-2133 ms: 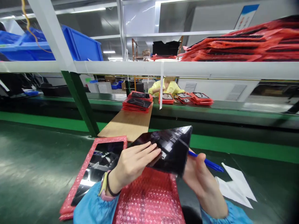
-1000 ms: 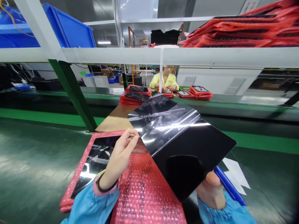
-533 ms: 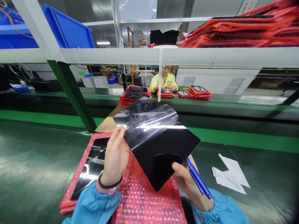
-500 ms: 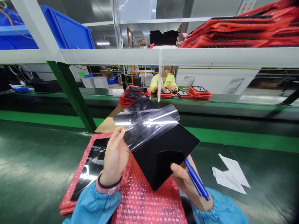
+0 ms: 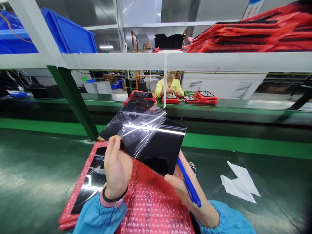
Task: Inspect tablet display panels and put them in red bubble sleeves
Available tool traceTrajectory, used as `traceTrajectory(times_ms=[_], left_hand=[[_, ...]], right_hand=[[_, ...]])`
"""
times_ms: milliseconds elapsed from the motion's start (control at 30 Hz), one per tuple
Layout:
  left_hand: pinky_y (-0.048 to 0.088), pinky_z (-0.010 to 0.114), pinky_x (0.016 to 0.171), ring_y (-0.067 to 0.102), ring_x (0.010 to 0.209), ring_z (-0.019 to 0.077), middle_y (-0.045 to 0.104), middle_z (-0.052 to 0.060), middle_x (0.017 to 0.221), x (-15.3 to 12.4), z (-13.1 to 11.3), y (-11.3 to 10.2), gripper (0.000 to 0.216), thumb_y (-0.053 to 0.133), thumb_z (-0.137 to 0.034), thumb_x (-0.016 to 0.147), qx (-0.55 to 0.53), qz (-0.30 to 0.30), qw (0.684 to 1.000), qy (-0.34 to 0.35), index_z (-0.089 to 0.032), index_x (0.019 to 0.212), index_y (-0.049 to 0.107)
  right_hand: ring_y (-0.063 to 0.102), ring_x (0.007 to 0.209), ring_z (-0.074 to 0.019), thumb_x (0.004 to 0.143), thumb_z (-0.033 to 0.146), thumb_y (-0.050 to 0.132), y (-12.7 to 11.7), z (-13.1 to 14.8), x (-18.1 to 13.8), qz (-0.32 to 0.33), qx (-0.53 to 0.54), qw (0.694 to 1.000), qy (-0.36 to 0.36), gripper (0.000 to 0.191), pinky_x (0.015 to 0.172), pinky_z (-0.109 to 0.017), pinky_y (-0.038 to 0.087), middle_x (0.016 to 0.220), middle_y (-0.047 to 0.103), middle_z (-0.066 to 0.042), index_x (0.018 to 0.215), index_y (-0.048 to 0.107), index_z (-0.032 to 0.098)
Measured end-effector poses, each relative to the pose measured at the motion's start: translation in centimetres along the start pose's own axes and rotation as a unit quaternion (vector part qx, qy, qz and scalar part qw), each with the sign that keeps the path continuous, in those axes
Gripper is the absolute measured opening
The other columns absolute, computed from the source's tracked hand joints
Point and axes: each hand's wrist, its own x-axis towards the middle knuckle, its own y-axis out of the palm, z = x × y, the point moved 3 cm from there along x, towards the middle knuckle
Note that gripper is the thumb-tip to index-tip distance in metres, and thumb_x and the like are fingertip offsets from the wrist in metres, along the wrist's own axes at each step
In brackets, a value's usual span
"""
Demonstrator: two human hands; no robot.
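A glossy black screen panel [image 5: 165,149] is held tilted in the air, with a clear protective film [image 5: 143,130] partly lifted and curled across it. My left hand [image 5: 118,172] pinches the film's near left edge between thumb and fingers. Closed on the panel's lower right corner is my right hand [image 5: 179,185], thumb on the front. A blue pen [image 5: 188,183] is also tucked in that hand. Below the panel lies red bubble wrap [image 5: 156,208]. Beside my left wrist, another black screen panel [image 5: 91,185] rests on a red bubble-wrap bag.
White paper pieces [image 5: 240,183] lie on the green bench at right. Past the rail, a person in yellow [image 5: 170,87] works near stacks of red-wrapped panels [image 5: 207,97]. Overhead, a shelf beam [image 5: 122,61] carries blue bins [image 5: 70,32] and red bags [image 5: 248,34].
The panel has swung left and tipped flatter, and the film has shifted left with it. My right hand has moved left with the pen.
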Motion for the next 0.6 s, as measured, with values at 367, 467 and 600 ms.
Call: traceTrajectory(times_ms=[367,467,600], left_hand=[[0.050,0.024,0.081,0.062,0.084,0.0126,0.067,0.000,0.086,0.0,-1.7,0.6,0.009,0.057,-0.017,0.088,0.002,-0.009,1.000,0.026,-0.020,0.084,0.064],[0.049,0.020,0.082,0.062,0.083,0.0103,0.067,-0.003,0.084,0.1,-2.0,0.5,0.011,0.057,-0.016,0.087,0.002,-0.016,0.999,0.030,-0.020,0.083,0.066],[0.047,0.022,0.087,0.061,0.088,0.0112,0.067,-0.003,0.088,0.2,-2.0,0.2,0.008,0.059,-0.018,0.086,0.001,-0.017,1.000,0.020,-0.020,0.084,0.066]], right_hand=[[0.038,0.138,-0.0222,0.082,0.027,0.071,-0.3,-0.5,-1.6,0.041,-0.017,0.998,0.036,0.076,0.113,-0.041,0.033,0.148,0.045,-0.002,0.146,0.031,0.037],[0.044,0.135,-0.0244,0.080,0.032,0.074,-0.5,-0.7,-2.0,0.040,-0.024,0.997,0.056,0.079,0.109,-0.043,0.038,0.143,0.050,-0.006,0.146,0.031,0.037],[0.050,0.130,-0.0249,0.078,0.030,0.075,-0.5,-0.7,-2.3,0.043,-0.008,0.998,0.045,0.078,0.104,-0.043,0.044,0.140,0.053,-0.006,0.144,0.034,0.040]])
